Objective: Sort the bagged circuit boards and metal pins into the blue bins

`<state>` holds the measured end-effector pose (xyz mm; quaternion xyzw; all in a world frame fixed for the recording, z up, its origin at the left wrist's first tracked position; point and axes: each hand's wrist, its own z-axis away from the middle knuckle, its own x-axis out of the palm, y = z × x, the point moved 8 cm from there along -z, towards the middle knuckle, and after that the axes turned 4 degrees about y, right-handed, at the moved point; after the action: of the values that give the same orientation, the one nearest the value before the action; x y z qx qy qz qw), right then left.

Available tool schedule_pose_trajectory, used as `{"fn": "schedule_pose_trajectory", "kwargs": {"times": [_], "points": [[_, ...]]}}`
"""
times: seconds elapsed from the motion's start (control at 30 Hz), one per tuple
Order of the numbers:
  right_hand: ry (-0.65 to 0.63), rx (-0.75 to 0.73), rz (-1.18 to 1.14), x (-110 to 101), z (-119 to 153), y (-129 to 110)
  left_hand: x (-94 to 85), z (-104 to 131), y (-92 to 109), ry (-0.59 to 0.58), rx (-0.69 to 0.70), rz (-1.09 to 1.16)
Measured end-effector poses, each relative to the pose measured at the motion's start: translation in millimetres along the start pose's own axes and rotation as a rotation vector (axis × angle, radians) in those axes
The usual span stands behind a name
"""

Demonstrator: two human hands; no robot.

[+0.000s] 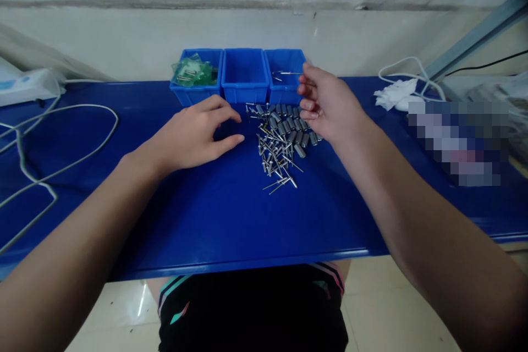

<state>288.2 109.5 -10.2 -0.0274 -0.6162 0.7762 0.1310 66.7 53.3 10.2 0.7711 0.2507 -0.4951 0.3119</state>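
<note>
White cable [61,143] lay looped across the far left of the blue table [231,220], one end running toward a white device [25,87] at the back edge; well apart from the work, so no hindrance.

Left hand [198,135] rested palm down on the table, fingers loosely spread and slightly arched, fingertips just beside the left margin of the pile of metal parts [280,135]. It held nothing. Judged: placed there to fence or steady the pile from that side.

Behind the hands, three blue bins stood touching in a row. Left bin [197,85] held green pieces, probably small circuit boards in clear wrap. Middle bin [245,77] showed nothing inside from this angle. Right bin [285,74] contained a few thin pins, no more could be made out.

The pile sat between the two hands: short grey cylinders toward the back, thin leaded pins scattered toward the front, some strays nearer the table edge.

Right hand [325,104] was raised above the right rear of the pile, near the front wall of the right bin, fingers curled inward. Whether it pinched a part could not be told; fingertips faced away.

Far right: white cloth [394,96] with white cord, then a blurred patch. Nothing blocked the path from pile to bins.
</note>
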Motion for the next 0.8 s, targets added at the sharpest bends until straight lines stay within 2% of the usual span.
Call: {"fn": "schedule_pose_trajectory", "kwargs": {"times": [0.13, 0.27, 0.5, 0.57, 0.8], "points": [[0.006, 0.018, -0.003, 1, 1, 3, 3.4, 0, -1, -0.019, -0.017, 0.005], [-0.003, -0.012, 0.023, 0, -6, 6, -1.2, -1, 1, 0.004, -0.040, -0.006], [-0.006, -0.044, 0.030, -1, -9, 6, -26.8, 7, -13, 0.209, -0.285, -0.167], [-0.004, -0.050, 0.024, -1, -8, 6, -27.4, 10, -19, 0.201, -0.349, -0.200], [-0.029, -0.111, 0.093, -1, -12, 5, -22.3, 15, -31, 0.054, -0.511, -0.308]]}}
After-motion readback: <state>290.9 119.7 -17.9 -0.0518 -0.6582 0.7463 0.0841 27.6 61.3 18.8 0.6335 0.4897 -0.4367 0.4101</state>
